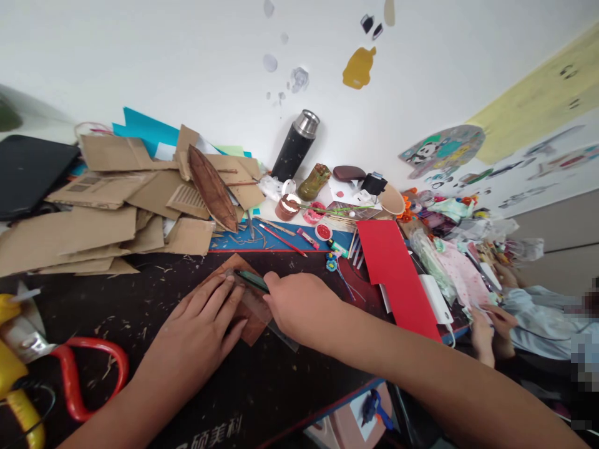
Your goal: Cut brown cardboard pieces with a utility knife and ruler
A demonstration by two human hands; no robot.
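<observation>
A brown piece of dried leaf or bark-like sheet (253,333) lies flat on the dark mat. Across it lies a clear ruler (259,305), running down to the right. My left hand (201,318) is spread over both, its fingers stretched flat and pressing the ruler down. In my closed right hand (299,305) is a dark green craft knife (251,280), its front end beside the ruler's upper edge near my left fingertips. The blade tip is too small to make out.
Stacked cardboard pieces (93,231) and a long brown husk (213,187) lie at the back left. Red-handled scissors (70,374) are at the left. A black thermos (294,146) stands by the wall. Red card (397,268) lies right; another person's hands (486,330) are beyond.
</observation>
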